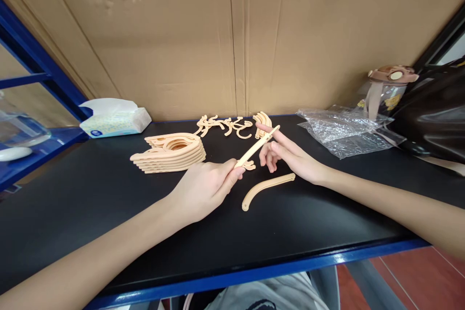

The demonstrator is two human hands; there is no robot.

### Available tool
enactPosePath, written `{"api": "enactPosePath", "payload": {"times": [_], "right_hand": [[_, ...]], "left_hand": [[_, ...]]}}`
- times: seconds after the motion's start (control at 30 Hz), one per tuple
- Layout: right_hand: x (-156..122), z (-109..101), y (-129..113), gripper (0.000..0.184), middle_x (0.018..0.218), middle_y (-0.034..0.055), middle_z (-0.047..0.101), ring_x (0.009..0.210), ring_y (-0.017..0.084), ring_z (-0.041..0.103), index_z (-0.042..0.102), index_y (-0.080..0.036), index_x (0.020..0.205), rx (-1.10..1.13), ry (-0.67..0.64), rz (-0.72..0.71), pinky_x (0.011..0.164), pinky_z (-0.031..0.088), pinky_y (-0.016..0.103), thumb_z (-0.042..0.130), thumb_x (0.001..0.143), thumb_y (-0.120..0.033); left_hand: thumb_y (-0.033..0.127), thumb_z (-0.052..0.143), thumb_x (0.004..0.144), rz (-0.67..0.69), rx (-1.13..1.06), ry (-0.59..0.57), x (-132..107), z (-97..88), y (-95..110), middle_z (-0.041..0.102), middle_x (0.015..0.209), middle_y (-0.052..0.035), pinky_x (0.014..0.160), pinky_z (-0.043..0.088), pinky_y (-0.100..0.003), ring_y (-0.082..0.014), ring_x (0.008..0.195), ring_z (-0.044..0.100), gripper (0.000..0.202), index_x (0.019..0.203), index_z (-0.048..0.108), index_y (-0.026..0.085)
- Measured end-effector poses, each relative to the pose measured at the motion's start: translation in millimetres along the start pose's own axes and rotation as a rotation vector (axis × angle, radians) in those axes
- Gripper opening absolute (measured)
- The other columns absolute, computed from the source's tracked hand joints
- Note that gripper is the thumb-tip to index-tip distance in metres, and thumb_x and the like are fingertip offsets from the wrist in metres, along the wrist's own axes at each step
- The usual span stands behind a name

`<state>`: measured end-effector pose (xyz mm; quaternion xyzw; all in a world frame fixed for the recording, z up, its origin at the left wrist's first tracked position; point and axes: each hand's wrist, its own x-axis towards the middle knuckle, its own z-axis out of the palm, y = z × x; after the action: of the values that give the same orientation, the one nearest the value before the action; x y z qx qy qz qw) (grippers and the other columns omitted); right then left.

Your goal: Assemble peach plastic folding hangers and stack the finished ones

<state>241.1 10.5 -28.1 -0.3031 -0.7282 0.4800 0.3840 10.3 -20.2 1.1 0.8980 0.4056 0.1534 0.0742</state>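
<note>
My left hand point(210, 181) pinches the near end of a beige plastic hanger arm point(256, 147), which slants up to the right. At its far end is my right hand point(292, 157), index finger stretched out behind or against the piece and the other fingers loosely bent and apart. Whether that finger touches it, I cannot tell. A second, curved hanger arm point(267, 188) lies on the black table just below my hands. Partly hidden behind my left hand and the held piece is a small beige hook point(250, 165).
Left of centre stands a stack of folded beige hangers point(169, 155). Several loose hooks point(218, 125) and more curved arms point(263, 120) lie at the back. A tissue pack point(114, 118), clear plastic bags point(341, 131), a bottle point(387, 92) and a dark bag point(436, 106) are around the sides.
</note>
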Motion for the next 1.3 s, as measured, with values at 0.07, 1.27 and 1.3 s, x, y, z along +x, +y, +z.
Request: {"api": "enactPosePath", "payload": {"times": [0.07, 1.27, 1.3], "right_hand": [[-0.3, 0.3, -0.3, 0.054, 0.080, -0.0006, 0.055, 0.063, 0.010, 0.052, 0.019, -0.028, 0.145, -0.020, -0.013, 0.002, 0.064, 0.045, 0.027, 0.036, 0.096, -0.043], [-1.1, -1.6, 0.9, 0.051, 0.059, -0.0049, 0.047, 0.057, 0.011, 0.045, 0.033, -0.022, 0.141, -0.443, -0.032, 0.016, 0.061, 0.037, 0.025, 0.032, 0.096, -0.046], [-1.1, -1.6, 0.9, 0.051, 0.060, -0.0046, 0.048, 0.057, 0.011, 0.046, 0.032, -0.022, 0.141, -0.444, -0.033, 0.015, 0.061, 0.037, 0.025, 0.032, 0.096, -0.046]], "left_hand": [[0.038, 0.020, 0.097, -0.031, -0.015, 0.002, -0.1, -0.5, 1.3, 0.062, 0.062, 0.0010, 0.051, 0.035, -0.022, -0.0128, 0.053, 0.057, 0.045, 0.087, 0.059, 0.018], [0.037, 0.028, 0.097, -0.006, 0.089, -0.002, -0.9, -0.9, 3.5, 0.057, 0.056, 0.0015, 0.049, 0.032, -0.021, -0.0120, 0.048, 0.053, 0.040, 0.086, 0.060, 0.017], [0.037, 0.028, 0.097, -0.003, 0.089, 0.002, -0.9, -0.9, 3.5, 0.058, 0.056, 0.0016, 0.049, 0.032, -0.021, -0.0119, 0.048, 0.053, 0.039, 0.086, 0.060, 0.017]]}}
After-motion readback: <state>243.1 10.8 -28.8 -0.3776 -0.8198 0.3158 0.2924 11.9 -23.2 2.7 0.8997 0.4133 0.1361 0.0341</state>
